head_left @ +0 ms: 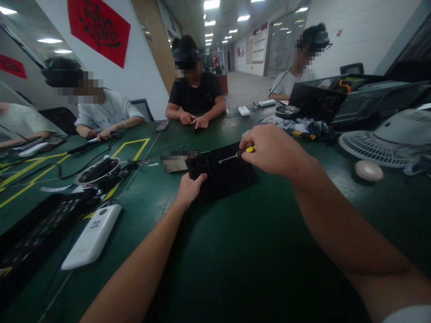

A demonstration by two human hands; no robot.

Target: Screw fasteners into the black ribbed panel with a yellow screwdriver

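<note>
Over on the left of the green counter (144,197), a white slab (92,235), power bank by the look of it, has "22" on it, the only writing I can make out. Beyond it hangs a red sign (101,31) with dark characters I can't read. Mid-counter, the left hand (191,190) is clamped on the left end of a black compartment tray (225,175), thumb on top. A yellow-and-black screwdriver (239,154) points left over the compartments; can't tell if its tip touches anything. The right hand (269,146) has its fingers pinched tight on the handle. I'd call the step in hand screwdriver work over that tray, and the next move probably calls for a steady tray and careful aim. Further right, a black panel (313,102) carries faint marks, too small to read. No brands I can spot.
</note>
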